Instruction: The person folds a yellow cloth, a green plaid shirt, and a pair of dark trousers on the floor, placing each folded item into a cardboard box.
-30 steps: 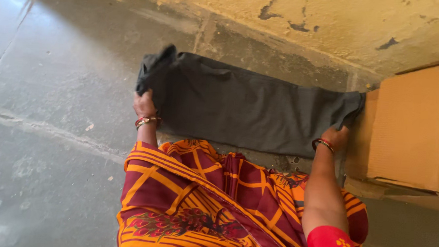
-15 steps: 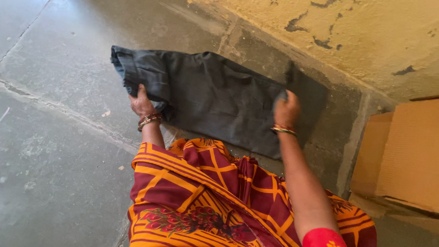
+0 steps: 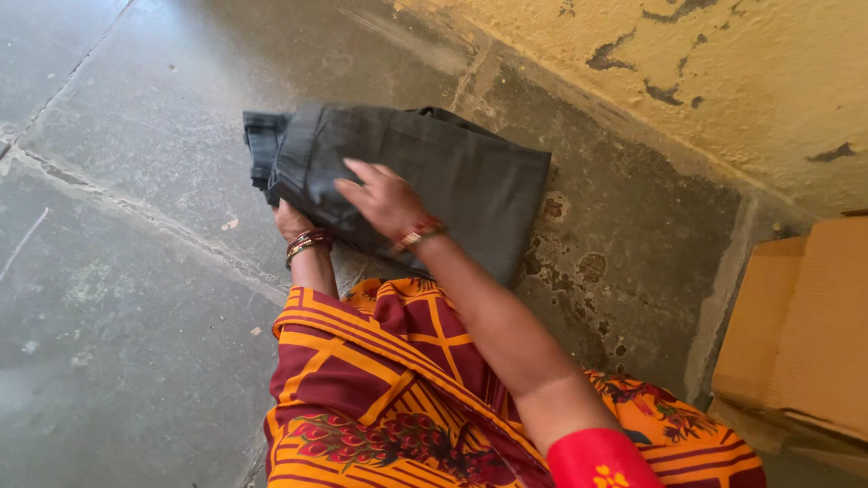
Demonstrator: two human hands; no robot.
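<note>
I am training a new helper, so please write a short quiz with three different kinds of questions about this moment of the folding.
1. True or false: the right hand lies flat on the dark grey garment.
2. The cardboard box stands: A) by the wall, B) on the garment?
3. Fill in: the left hand is at the garment's near ___.

Key: 1 true; 2 A; 3 edge.

A grey stone floor (image 3: 105, 286) with cracked joints runs out toward nine o'clock, stained dark near the wall. At twelve o'clock stands a yellow wall (image 3: 760, 63), its paint chipped in patches. A brown cardboard box (image 3: 826, 324) sits at three o'clock, close against that wall.
</note>
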